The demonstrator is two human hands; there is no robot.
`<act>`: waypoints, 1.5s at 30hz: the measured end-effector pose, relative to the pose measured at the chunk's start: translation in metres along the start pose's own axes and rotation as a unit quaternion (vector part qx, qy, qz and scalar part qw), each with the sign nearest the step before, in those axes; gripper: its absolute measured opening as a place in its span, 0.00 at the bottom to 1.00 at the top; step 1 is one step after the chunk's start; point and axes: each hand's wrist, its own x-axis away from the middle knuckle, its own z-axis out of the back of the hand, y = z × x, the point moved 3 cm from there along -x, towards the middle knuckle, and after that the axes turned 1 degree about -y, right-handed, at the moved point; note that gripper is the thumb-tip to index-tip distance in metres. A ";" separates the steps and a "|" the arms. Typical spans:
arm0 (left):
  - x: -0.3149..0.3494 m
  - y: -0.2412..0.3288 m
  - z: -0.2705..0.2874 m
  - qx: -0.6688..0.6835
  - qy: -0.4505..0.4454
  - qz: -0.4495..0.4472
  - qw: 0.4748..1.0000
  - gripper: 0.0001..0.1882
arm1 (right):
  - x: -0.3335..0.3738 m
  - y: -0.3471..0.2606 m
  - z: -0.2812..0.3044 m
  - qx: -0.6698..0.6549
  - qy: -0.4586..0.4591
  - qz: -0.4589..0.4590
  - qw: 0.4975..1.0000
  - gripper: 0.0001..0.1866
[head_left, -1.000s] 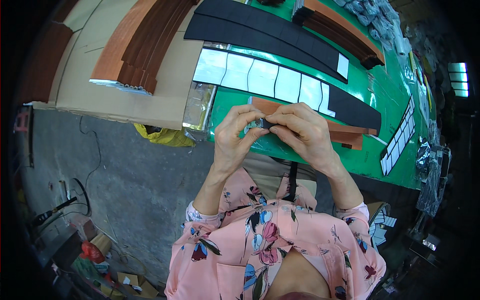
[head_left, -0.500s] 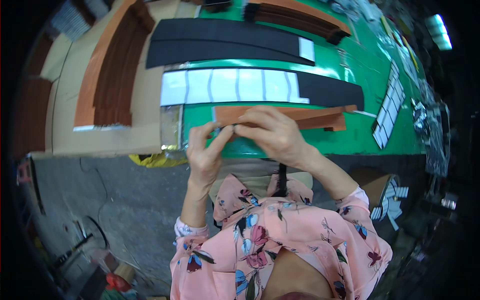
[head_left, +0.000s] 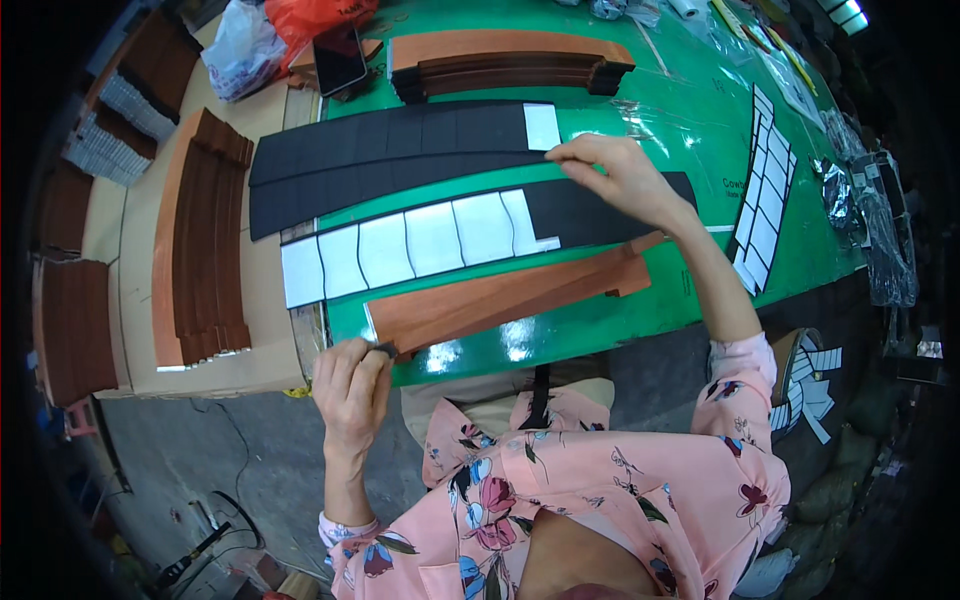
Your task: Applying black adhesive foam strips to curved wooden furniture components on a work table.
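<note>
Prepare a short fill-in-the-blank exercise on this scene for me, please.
1. A small dark piece shows at the fingertips of the person's ____ hand.
2. The sheets with a white patch, beside the right hand, are mostly ____.
3. The bare tabletop is ____.
4. The floral shirt is mainly ____.

Missing words: left; black; green; pink.

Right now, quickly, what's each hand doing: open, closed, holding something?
Left hand: closed, holding a small dark piece.
Right hand: partly curled, near the white patch on the black strips; cannot tell whether it grips anything.
</note>
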 end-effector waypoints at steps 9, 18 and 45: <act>-0.027 0.017 0.009 -0.090 -0.165 -0.009 0.982 0.19 | -0.059 0.155 -0.033 0.087 -0.002 -0.046 0.995 0.11; -0.030 0.013 0.006 -0.095 -0.209 -0.020 0.973 0.19 | -0.058 0.115 -0.063 0.024 -0.074 0.002 0.997 0.07; -0.193 -0.040 -0.235 0.053 -0.252 0.073 0.964 0.14 | -0.044 0.134 -0.064 -0.258 -0.140 -0.242 0.925 0.15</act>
